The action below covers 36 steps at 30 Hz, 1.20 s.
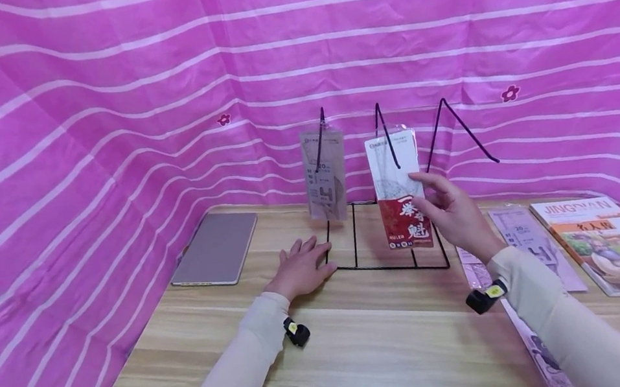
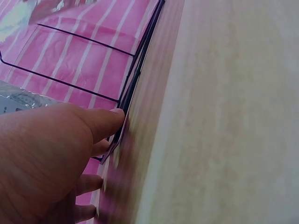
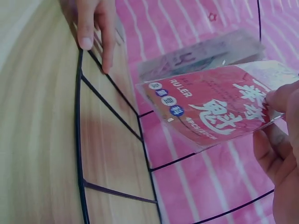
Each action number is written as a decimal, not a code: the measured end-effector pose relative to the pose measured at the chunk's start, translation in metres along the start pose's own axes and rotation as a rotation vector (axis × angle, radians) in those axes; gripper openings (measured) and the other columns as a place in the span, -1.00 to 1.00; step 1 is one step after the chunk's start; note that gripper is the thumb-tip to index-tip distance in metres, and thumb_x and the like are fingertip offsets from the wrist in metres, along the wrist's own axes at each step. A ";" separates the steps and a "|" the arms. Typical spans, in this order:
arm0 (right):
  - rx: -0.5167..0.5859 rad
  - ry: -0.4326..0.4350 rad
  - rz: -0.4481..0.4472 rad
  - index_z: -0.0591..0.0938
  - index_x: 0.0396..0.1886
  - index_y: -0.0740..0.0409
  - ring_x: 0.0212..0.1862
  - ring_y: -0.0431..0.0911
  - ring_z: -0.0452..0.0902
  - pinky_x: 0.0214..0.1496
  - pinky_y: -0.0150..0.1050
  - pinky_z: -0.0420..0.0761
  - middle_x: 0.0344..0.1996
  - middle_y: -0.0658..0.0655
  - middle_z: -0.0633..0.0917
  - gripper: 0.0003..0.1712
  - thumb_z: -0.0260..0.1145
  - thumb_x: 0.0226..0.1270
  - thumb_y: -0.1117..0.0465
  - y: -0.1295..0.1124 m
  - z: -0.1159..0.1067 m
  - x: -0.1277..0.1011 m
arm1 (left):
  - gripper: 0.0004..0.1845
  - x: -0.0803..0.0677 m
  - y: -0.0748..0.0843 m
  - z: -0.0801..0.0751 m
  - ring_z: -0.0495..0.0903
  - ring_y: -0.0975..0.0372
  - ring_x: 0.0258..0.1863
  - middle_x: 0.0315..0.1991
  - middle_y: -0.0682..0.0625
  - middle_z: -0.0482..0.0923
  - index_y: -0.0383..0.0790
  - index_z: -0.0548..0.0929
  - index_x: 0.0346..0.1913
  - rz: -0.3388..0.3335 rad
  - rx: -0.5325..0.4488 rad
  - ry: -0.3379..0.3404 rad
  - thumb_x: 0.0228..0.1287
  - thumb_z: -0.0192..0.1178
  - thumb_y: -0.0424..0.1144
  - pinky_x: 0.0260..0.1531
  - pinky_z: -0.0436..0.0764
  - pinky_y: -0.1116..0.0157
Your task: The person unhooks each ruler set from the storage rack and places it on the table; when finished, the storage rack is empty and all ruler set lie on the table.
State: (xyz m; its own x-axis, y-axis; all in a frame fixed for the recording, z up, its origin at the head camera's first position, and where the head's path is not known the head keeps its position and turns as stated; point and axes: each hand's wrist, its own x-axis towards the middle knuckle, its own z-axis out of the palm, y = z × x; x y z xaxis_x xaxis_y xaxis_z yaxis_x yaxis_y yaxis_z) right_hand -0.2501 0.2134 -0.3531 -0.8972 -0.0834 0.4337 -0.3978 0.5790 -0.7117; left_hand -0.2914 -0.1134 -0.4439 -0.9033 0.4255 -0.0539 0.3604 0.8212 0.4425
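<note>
Packet of rulers, red-and-white card in clear plastic (image 1: 394,189), upright at middle hook of black wire rack (image 1: 390,267); hook tip shows before its face. Right hand (image 1: 457,216) pinches packet's right edge between thumb and fingers. Left hand (image 1: 301,270), fingers loosely spread, touches rack's front left base corner. Greyish translucent ruler packet (image 1: 328,184) at left hook. Flat grey notebook (image 1: 217,248) left, on pale wood-grain table (image 1: 394,339). Right: flat purplish packet (image 1: 517,231), cream sleeve (image 1: 567,316) crossing its lower left; colourful magazine (image 1: 598,240) beyond. Pink white-striped cloth (image 1: 323,22) behind.
</note>
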 end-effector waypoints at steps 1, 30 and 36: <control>-0.001 -0.014 -0.001 0.45 0.54 -0.17 -0.43 -0.18 0.52 -0.43 -0.35 0.60 -0.36 0.15 0.61 -0.43 0.27 0.62 0.13 -0.002 -0.003 -0.004 | -0.33 0.000 0.000 0.000 -0.07 -0.23 0.70 0.71 -0.13 0.06 0.11 0.34 0.62 0.001 -0.001 0.003 0.58 0.07 0.21 0.56 -0.15 -0.46; -0.030 -0.049 -0.138 0.52 0.45 0.15 -0.43 -0.26 0.65 -0.36 -0.43 0.65 -0.42 -0.07 0.74 -0.34 0.33 0.40 0.55 -0.034 -0.046 -0.124 | -0.34 -0.001 0.000 0.005 -0.06 -0.22 0.70 0.71 -0.13 0.07 0.10 0.35 0.62 0.000 0.013 0.005 0.58 0.06 0.22 0.56 -0.14 -0.45; -0.125 -0.078 -0.009 0.54 0.46 0.11 -0.47 -0.26 0.58 -0.46 -0.42 0.56 -0.48 -0.13 0.70 -0.34 0.41 0.39 0.45 -0.024 -0.064 -0.152 | -0.34 0.000 0.001 0.002 -0.07 -0.22 0.70 0.71 -0.12 0.06 0.11 0.35 0.61 -0.006 0.018 0.012 0.58 0.07 0.21 0.57 -0.16 -0.44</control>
State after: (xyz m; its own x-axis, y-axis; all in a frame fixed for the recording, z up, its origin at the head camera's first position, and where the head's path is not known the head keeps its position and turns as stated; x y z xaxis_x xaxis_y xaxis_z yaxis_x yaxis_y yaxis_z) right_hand -0.0922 0.2643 -0.3664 -0.9080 -0.1491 0.3915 -0.3830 0.6741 -0.6316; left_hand -0.2909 -0.1118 -0.4451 -0.9081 0.4161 -0.0461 0.3590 0.8306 0.4257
